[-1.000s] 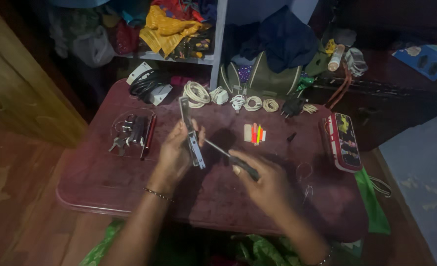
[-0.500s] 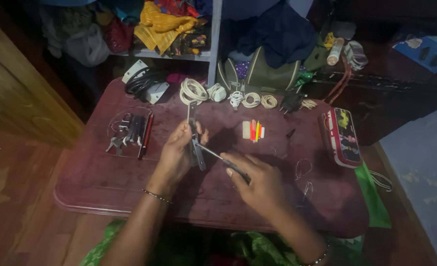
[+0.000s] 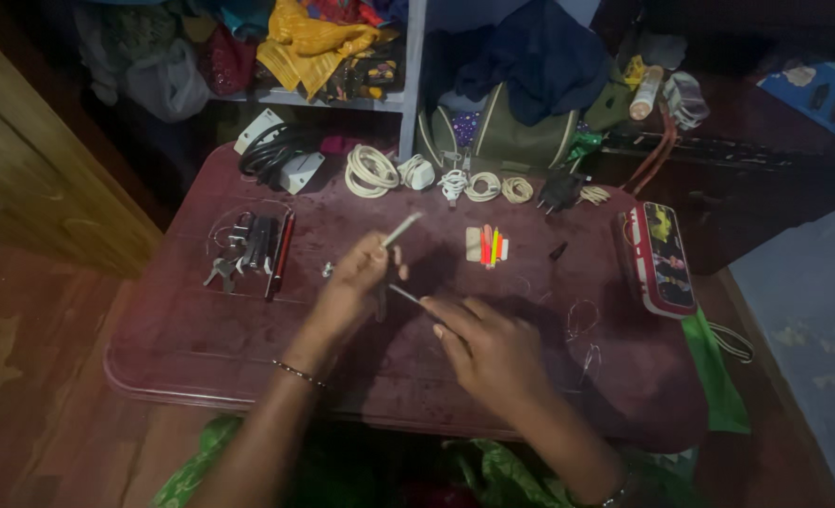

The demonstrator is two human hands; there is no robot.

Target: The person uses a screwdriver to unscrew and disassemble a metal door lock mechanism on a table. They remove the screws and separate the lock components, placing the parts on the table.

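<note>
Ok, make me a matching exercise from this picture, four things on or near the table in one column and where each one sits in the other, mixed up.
Things:
1. pencil case
2. coiled black cable
3. pliers and hand tools
4. thin metal strip

Places:
A. pinched in the left hand, raised above the table
B. far left corner of the table
C. right edge of the table
D. left side of the table, laid in a row

Pairs: 1-C, 2-B, 3-D, 4-A
</note>
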